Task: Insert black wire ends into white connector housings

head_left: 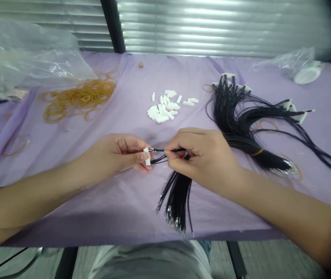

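My left hand (127, 153) pinches a small white plastic connector housing (147, 156) between thumb and fingers. Thin black wires (160, 158) run from the housing's right side toward my right hand (196, 151). That hand is closed on a black wire (160, 150), whose metal-tipped end meets the upper part of the housing; whether it is seated inside I cannot tell. Under my right hand, a bundle of loose black wires (179, 197) with bare metal terminals hangs toward the table's front edge, its upper end hidden.
White connector housings (163, 108) lie piled mid-table. Tan rubber bands (81, 97) are heaped at left beside a clear plastic bag (31, 54). Black wire bundles with white connectors (226, 112) spread at right. A white roll (309, 73) lies far right on the purple cloth (119, 209).
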{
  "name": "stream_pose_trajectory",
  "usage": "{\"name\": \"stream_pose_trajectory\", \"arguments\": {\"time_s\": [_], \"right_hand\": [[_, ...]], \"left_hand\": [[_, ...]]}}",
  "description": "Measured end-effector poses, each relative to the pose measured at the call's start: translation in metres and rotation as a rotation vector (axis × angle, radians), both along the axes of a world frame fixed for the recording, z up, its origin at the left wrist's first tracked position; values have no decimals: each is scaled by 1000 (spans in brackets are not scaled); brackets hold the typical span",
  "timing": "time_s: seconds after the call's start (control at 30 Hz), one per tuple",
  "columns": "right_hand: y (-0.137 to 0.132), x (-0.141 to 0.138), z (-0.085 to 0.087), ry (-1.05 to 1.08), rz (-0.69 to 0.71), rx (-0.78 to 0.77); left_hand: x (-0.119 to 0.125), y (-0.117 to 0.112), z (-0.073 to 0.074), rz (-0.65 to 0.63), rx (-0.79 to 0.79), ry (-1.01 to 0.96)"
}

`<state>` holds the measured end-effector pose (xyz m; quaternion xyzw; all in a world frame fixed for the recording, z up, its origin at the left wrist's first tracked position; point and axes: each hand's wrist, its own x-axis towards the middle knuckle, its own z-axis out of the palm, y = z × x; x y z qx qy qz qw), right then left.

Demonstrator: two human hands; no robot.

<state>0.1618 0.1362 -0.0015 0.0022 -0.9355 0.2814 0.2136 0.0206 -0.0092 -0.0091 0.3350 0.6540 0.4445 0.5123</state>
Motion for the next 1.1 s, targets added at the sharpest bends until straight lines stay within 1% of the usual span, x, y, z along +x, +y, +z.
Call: {"name": "stream_pose_trajectory", "arguments": {"time_s": [0.17,0.33,0.47,0.7,0.83,0.93,1.1], "right_hand": [[-3,2,-1,25,15,48],[-4,3,-2,38,37,-3],[-4,1,-2,0,0,-55],[-4,1,0,-70,-55,-76],[-3,1,-1,-62,-65,-86],[-3,2,-1,-35,-32,-59],[-3,3,0,26,70,72]], "left_hand": [[2,1,2,17,-12,4],[1,2,3,-7,-4,28],[2,2,3,-28,1,25],[1,0,2,-39,10,-19],[1,1,1,-32,17,-47],[0,2,0,-34,40,-58],[-3,2,-1,-53,25,-58]]}}
